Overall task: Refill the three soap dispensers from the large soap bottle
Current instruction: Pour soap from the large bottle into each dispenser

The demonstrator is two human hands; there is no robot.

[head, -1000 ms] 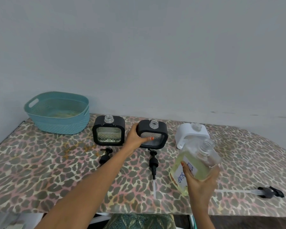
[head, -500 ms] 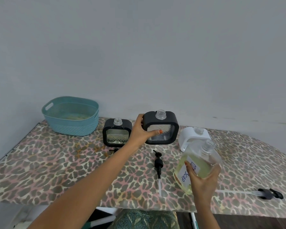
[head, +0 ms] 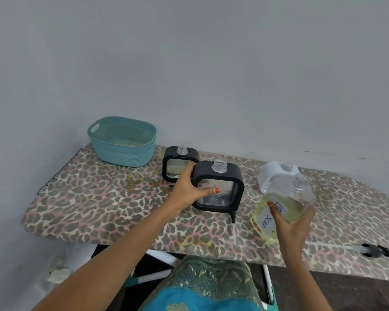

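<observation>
I have the left hand (head: 186, 189) wrapped around the left edge of 1 black-framed dispenser (head: 218, 187), thumb across its clear front, fingers curled behind. Its neck is uncapped and it stays upright, overlapping the second black dispenser (head: 180, 162) standing behind it on the bench (head: 99, 209). I cannot tell whether its base touches the bench. The right hand (head: 294, 223) grips the large soap bottle (head: 285, 203) from below, fingers curled round its lower body. The bottle is held above the bench, tilted with its open neck up and to the right, pale yellow soap pooled low, label reading SOAP. Just behind it stands the white dispenser (head: 276, 173). A teal basket (head: 124, 142) sits at the far left, and a loose black pump (head: 377, 252) lies at the right edge.
</observation>
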